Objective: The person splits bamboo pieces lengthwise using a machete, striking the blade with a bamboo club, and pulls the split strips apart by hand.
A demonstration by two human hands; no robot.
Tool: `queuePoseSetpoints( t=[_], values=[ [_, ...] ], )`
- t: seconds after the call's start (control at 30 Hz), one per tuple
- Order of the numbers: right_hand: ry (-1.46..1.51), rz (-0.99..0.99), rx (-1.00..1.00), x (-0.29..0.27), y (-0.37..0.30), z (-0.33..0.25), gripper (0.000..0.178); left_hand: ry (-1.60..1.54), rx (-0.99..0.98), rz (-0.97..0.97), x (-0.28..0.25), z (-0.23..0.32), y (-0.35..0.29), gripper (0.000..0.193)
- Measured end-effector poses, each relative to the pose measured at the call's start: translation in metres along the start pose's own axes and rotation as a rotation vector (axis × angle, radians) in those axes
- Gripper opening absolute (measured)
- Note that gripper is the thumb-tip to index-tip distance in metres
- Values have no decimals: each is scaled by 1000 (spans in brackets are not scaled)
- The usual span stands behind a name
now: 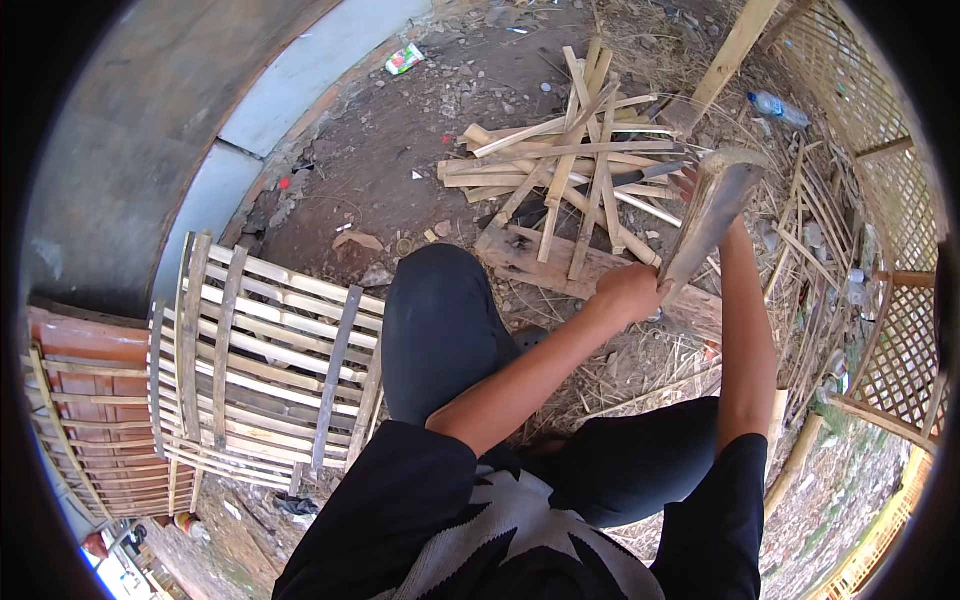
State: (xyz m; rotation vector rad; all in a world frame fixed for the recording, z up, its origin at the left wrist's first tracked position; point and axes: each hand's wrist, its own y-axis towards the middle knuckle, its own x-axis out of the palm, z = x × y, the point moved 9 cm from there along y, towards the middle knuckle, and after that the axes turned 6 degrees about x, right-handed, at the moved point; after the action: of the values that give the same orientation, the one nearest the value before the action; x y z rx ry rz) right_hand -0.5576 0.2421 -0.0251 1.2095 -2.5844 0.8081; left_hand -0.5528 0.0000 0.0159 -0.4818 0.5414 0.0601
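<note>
Gripping the lower end of a bamboo piece, the left hand is closed tight and holds it tilted above a wooden block. Right hand is mostly hidden behind the bamboo; its grip cannot be told. Split strips lie piled beyond.

A long, pale piece of split bamboo stands tilted. Its wide top is up in the air, and its bottom end sits on a wooden block.
</note>
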Motion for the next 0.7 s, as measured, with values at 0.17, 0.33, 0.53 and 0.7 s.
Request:
queuePoseSetpoints(
  t=[0.17, 0.33, 0.53, 0.7],
  values=[
    [-236, 271, -116, 74, -100, -89, 59, -1, -37, 9, -4, 0, -3, 47],
    [-426, 243, -224, 113, -202, -141, 64, 35, 16, -23, 3, 31, -10, 50],
    [-845, 507, -549, 116, -323, -160, 43, 29, 37, -16, 21, 70, -14, 50],
    [-261, 628, 94, 21, -393, -16, 62, 38, 27, -31, 46, 114, -13, 50]
  ],
)
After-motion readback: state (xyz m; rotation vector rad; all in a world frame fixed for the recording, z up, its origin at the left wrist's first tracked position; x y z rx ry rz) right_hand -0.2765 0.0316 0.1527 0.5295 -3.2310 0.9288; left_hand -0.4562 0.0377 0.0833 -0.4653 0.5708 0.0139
